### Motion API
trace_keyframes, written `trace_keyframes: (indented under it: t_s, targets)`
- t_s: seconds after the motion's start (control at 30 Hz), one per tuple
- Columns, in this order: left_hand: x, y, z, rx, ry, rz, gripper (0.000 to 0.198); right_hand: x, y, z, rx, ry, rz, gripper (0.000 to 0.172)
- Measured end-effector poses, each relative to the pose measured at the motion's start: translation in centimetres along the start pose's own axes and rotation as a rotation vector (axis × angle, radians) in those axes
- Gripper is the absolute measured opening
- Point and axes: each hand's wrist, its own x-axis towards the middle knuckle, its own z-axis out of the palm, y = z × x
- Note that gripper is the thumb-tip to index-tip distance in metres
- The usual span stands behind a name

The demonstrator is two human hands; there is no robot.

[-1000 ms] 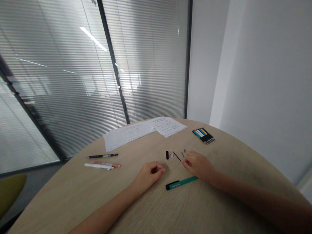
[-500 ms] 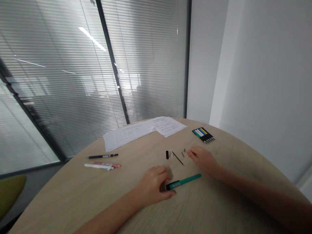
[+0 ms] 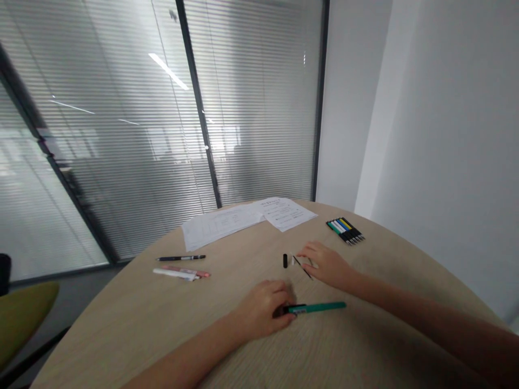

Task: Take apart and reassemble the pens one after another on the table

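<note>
My left hand [image 3: 265, 308] is closed around the black end of a green pen barrel [image 3: 320, 307] that lies on the round wooden table [image 3: 133, 335]. My right hand [image 3: 326, 265] rests palm down just beyond it, fingers curled over small pen parts; what its fingertips hold is hidden. A thin black refill [image 3: 303, 267] pokes out from under its fingers. A short black cap [image 3: 285, 260] and a small white piece [image 3: 292, 260] lie just left of that hand.
Two printed sheets [image 3: 243, 219] lie at the table's far edge. A row of several pens [image 3: 345, 230] sits at the far right. A black pen [image 3: 181, 258], a pink pen [image 3: 187, 270] and a white pen [image 3: 174, 274] lie at the left. A green chair [image 3: 20, 319] stands beside the table, with a glass wall with blinds behind.
My left hand moved right and closed on the green pen's black end, turning the pen level. My right hand slid back left over the small parts. The head tilted slightly.
</note>
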Motion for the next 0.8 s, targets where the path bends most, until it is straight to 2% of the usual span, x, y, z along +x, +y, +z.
trace_keyframes:
  t_s: [0.17, 0.3, 0.43, 0.53, 0.6, 0.67, 0.8]
  targets:
    - [0.0, -0.1, 0.0, -0.012, 0.004, -0.002, 0.010, 2.6, -0.4, 1.0, -0.016, -0.016, -0.064, 0.033]
    - [-0.1, -0.1, 0.1, -0.010, 0.008, 0.000, 0.011, 3.6, -0.6, 2.1, -0.017, -0.065, -0.027, 0.020]
    - [0.0, -0.1, 0.2, -0.014, 0.030, 0.015, 0.010, 3.8, -1.1, 1.6, 0.072, -0.051, 0.026, 0.014]
    - [0.0, 0.0, 0.1, -0.012, 0.029, 0.007, 0.009, 3.2, -0.9, 0.2, 0.236, 0.015, 0.167, 0.016]
    - [0.0, 0.0, 0.1, -0.034, 0.034, -0.004, 0.009, 2.2, -0.4, -0.6, 0.363, 0.009, 0.291, 0.017]
    - [0.0, -0.1, 0.1, -0.084, 0.043, -0.018, 0.010, 0.7, 0.4, -1.1, 0.514, -0.021, 0.405, 0.016]
    - [-0.2, -0.3, 0.1, -0.162, 0.049, -0.083, 0.014, -2.6, 1.6, -1.3, 0.887, 0.055, 0.630, 0.018]
